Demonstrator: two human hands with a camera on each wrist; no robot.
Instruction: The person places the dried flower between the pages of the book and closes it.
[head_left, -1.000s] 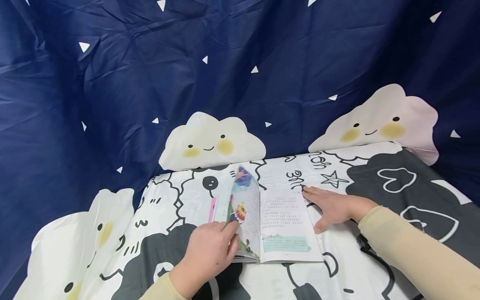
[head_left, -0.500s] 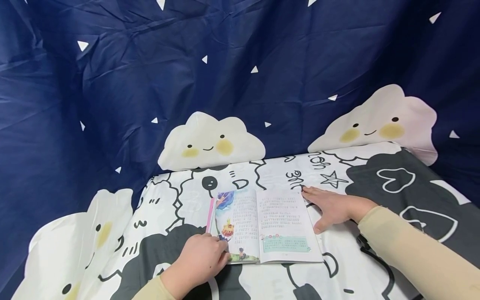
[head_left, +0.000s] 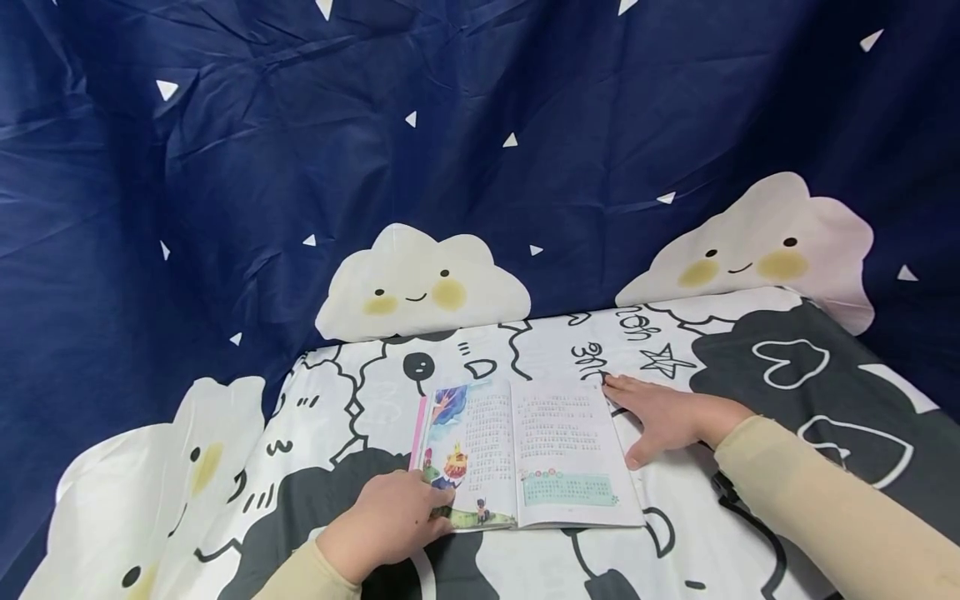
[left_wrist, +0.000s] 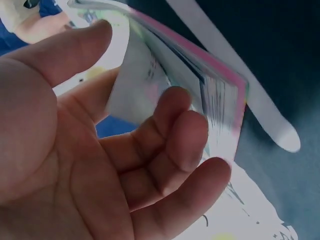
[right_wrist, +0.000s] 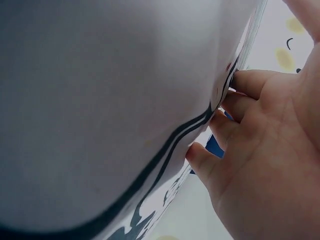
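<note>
Fingers [left_wrist: 182, 132] of the left hand [head_left: 390, 521] curl around the lower-left page corner of the open book [head_left: 525, 454], gripping it. Book lies flat on the patterned cloth [head_left: 360, 400]. Right hand [head_left: 663, 414] rests flat, fingers extended, touching the book's right edge.

Open cloth lies all around the picture book [head_left: 525, 454], near and far. The left hand [head_left: 390, 521] blocks its near-left corner, the right hand [head_left: 663, 417] its right edge; the backdrop curtain [head_left: 480, 167] closes the far side.
</note>
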